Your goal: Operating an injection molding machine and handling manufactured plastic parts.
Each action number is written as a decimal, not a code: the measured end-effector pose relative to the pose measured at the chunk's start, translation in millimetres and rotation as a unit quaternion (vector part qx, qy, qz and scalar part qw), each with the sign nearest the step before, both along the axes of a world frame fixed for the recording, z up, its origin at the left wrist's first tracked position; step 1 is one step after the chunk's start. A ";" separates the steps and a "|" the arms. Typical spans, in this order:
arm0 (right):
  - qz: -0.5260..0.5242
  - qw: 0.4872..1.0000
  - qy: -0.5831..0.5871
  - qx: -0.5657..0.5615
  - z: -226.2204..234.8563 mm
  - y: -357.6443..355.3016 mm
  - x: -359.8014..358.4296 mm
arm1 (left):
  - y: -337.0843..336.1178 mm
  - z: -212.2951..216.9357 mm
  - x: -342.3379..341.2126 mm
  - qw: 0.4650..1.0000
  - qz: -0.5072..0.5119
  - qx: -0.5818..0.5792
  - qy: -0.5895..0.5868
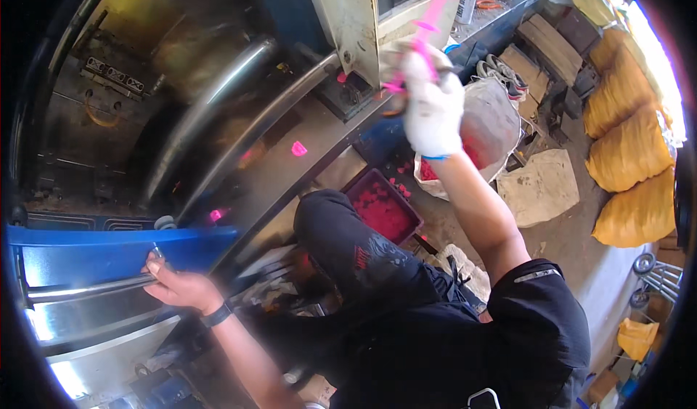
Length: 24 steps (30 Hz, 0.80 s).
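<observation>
My right hand [435,111], in a white glove, is raised at upper centre. Its fingers are closed on a bright pink plastic sprue [430,27], a thin stem with several flared pieces along it. Motion blurs its lower end beside the glove. My bare left hand [185,289] is at the lower left, by a blue machine door [109,253]. Thumb and fingers close round a small metal handle [157,251] on this door, just above a shiny horizontal bar [94,289].
Bent metal bars [218,86] cross the machine's opening. Pink scraps [298,148] lie on its ledge. Below stands a crate [419,224] of pink pieces, beside a white sack [494,118]. Yellow sacks [628,162] are stacked at right. A spray can [467,1] stands on the bench.
</observation>
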State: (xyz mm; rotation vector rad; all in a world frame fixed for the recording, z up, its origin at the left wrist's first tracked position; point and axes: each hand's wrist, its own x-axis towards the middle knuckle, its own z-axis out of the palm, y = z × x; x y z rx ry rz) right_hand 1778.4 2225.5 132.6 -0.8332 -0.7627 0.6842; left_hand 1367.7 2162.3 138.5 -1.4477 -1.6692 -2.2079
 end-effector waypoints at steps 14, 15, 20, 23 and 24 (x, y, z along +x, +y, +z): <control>0.037 0.892 0.063 -0.445 -223.6 -178.9 55.7 | 21.8 -2.8 78.0 0.997 -0.063 0.041 0.009; 0.099 0.902 0.034 -0.419 -207.0 -176.4 37.6 | 24.1 -5.5 74.6 0.995 -0.087 0.044 0.004; 0.206 0.858 -0.080 -0.464 -232.1 -195.2 12.3 | 30.5 -4.8 118.4 0.991 -0.134 0.022 0.015; 0.241 0.831 -0.125 -0.486 -231.2 -212.1 15.6 | 33.8 -6.8 141.7 0.987 -0.160 -0.009 0.019; 0.209 0.834 -0.253 -0.444 -254.0 -224.7 24.3 | 37.9 -6.9 152.4 0.982 -0.186 0.014 0.028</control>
